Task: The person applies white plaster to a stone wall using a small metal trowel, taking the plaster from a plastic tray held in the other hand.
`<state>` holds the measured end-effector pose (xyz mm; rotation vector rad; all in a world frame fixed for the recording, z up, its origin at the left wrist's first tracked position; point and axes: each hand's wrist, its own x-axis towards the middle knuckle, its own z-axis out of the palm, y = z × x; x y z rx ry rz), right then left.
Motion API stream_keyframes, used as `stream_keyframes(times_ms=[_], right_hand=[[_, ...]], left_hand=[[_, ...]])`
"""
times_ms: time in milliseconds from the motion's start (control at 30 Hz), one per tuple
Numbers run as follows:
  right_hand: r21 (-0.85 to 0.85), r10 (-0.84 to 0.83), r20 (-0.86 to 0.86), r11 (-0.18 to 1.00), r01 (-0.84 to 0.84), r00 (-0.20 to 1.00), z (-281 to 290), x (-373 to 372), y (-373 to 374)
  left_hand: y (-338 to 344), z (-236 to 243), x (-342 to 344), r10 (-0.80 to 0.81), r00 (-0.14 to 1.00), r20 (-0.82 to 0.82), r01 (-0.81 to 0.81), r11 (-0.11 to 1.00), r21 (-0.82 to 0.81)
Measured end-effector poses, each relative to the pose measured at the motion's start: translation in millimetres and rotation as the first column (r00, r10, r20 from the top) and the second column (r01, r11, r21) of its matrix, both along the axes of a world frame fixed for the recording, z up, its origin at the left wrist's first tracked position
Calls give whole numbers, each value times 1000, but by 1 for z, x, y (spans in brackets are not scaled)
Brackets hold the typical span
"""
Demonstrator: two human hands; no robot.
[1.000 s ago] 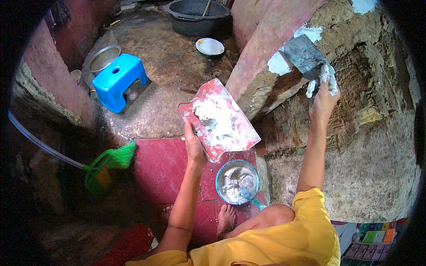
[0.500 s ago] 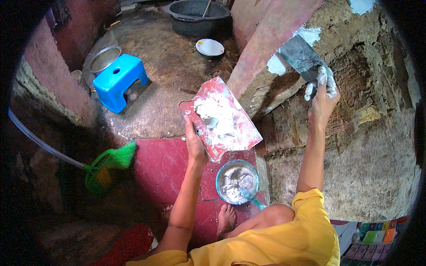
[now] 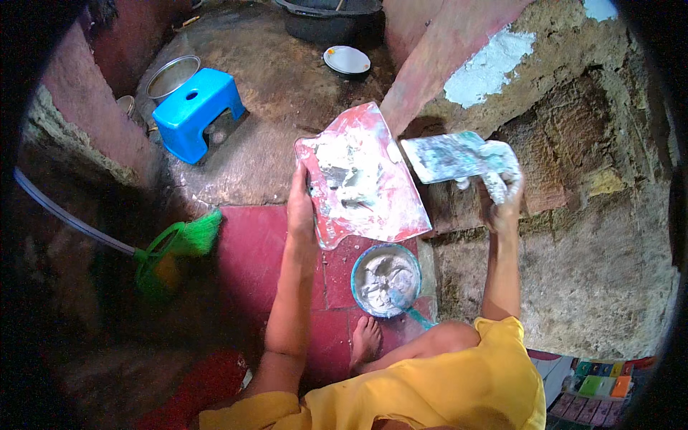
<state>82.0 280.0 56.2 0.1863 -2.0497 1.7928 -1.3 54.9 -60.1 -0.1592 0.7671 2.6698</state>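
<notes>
While our left hand (image 3: 302,204) holds the red board (image 3: 326,223): we have the palm and thumb closed on its left edge, and the other fingers are out of sight beneath it.
Right hand (image 3: 505,190): our fingers, thickly smeared with white, are closed on the right end of a flat blade (image 3: 444,158) (blurred here, so we cannot tell how each finger lies).
Blade: we hold it tilted just beside the board's right edge, its broad face coated white and grey; we cannot tell whether the two touch.
Board: we have it slanted above the red tiles (image 3: 265,251), white paste (image 3: 365,161) spread over most of it, red showing near the edges.
Bucket (image 3: 353,282): it stands on the tiles near our bare foot (image 3: 367,340), holding more paste (pale, lying in ridges), with a blue-green handle (image 3: 419,317) leaning out toward our knee (image 3: 459,335).
Wall (image 3: 559,272): rough on our right, with a bright white patch (image 3: 491,68) higher up, beyond the blade.
Floor ahead (image 3: 272,143): we see a blue stool (image 3: 183,118), a round metal pan (image 3: 173,75) just behind it, and a white plate (image 3: 347,59) near a dark basin (image 3: 330,27).
Broom (image 3: 201,233): green, at the tiles' left edge.
</notes>
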Motion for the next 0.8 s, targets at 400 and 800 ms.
stream_keyframes(times_ms=[400, 800], right_hand=[[-182, -212, -69, 964, 196, 975, -31, 6, -21], [683, -267, -248, 633, 364, 931, -101, 39, -2]], left_hand=[[-27, -2, -7, -68, 995, -68, 65, 997, -43], [-22, -4, -10, -132, 990, 38, 125, 979, 162]])
